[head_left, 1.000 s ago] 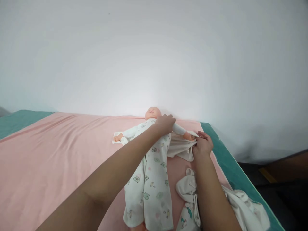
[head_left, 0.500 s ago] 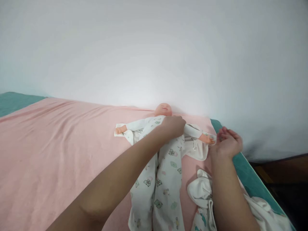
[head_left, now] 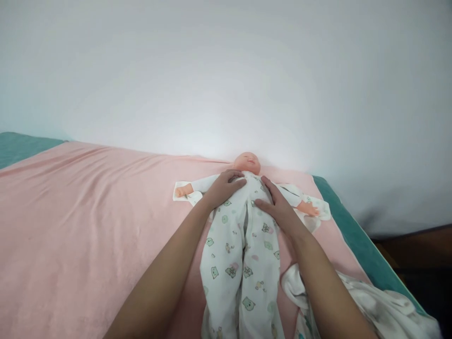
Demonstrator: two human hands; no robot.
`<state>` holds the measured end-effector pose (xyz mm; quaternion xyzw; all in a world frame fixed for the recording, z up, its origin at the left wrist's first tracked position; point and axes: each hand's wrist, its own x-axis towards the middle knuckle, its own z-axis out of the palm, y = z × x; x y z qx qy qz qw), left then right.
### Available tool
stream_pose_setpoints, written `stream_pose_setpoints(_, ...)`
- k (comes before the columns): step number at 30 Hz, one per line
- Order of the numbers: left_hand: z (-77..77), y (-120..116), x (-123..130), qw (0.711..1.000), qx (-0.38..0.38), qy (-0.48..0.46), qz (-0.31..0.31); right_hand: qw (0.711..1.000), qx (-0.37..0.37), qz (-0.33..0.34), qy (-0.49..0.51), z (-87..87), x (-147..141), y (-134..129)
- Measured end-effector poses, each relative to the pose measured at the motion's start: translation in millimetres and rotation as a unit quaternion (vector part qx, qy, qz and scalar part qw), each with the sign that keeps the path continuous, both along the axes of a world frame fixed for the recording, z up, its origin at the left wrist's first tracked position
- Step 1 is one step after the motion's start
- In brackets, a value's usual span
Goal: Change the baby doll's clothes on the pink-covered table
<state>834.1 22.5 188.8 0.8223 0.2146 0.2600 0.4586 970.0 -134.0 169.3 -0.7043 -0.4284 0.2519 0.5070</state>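
Observation:
A baby doll (head_left: 247, 162) lies on its back, head toward the wall and arms spread out. White printed baby pants (head_left: 231, 254) cover its chest and reach toward me; whether its legs are inside I cannot tell. A white baby garment (head_left: 323, 207) is spread beneath its arms. On the left side of the chest rests my left hand (head_left: 224, 187), open, its thumb over the cloth. Across from it, my right hand (head_left: 278, 205) lies open along the other side, thumb and fingers apart on the printed fabric. Parts of the doll's upper arms are hidden behind my hands.
A pink sheet (head_left: 88, 212) covers most of the green mattress (head_left: 356, 230), whose edge shows at the right. Crumpled white baby clothes (head_left: 381, 301) lie near my right forearm. A pale wall (head_left: 226, 75) rises directly behind the doll.
My right hand has come from beside the doll's outstretched hand onto its chest. My left hand has shifted left across the chest and opened out on the cloth.

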Motion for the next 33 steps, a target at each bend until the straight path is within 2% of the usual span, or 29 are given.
stream_pose_setpoints(3,5.5,-3,6,0.999,0.035,0.009,0.002,1.0,-0.009,-0.007,-0.015,0.3,-1,-2)
stream_pose_setpoints(6,12.2,-12,10,0.993,0.103,0.052,0.037,1.0,-0.002,-0.019,-0.021,-1.0,-6,-3)
stream_pose_setpoints(8,17.0,-28,5,0.985,0.149,0.063,0.061,0.999,0.007,-0.041,-0.023,-2.8,-10,-4)
stream_pose_setpoints(10,18.7,-49,-6,0.98,0.188,0.036,0.061,0.997,0.034,-0.06,-0.035,-4.4,-13,-5)
stream_pose_setpoints(13,9.9,-80,-30,0.967,0.25,-0.038,0.033,0.988,0.088,-0.062,-0.112,-4.8,-18,-8)
stream_pose_setpoints(15,-1.4,-88,-43,0.961,0.262,-0.078,0.038,0.975,0.107,-0.06,-0.186,-3.3,-25,-12)
stream_pose_setpoints(19,-18.1,-78,-49,0.967,0.222,-0.116,0.054,0.94,0.142,-0.036,-0.308,-0.3,-50,-23)
stream_pose_setpoints(23,-21.8,-70,-42,0.96,0.242,-0.14,0.024,0.901,0.2,-0.073,-0.377,-3.9,-72,-32)
stream_pose_setpoints(26,-23.5,-72,-39,0.948,0.239,-0.203,0.058,0.879,0.226,-0.086,-0.411,-9.2,-75,-34)
stream_pose_setpoints(29,-25.9,-70,-40,0.937,0.251,-0.219,0.108,0.867,0.208,-0.084,-0.445,-12.8,-69,-33)
stream_pose_setpoints(33,-32.0,-52,-48,0.934,0.282,-0.17,0.139,0.846,0.151,-0.118,-0.497,-14.6,-56,-33)
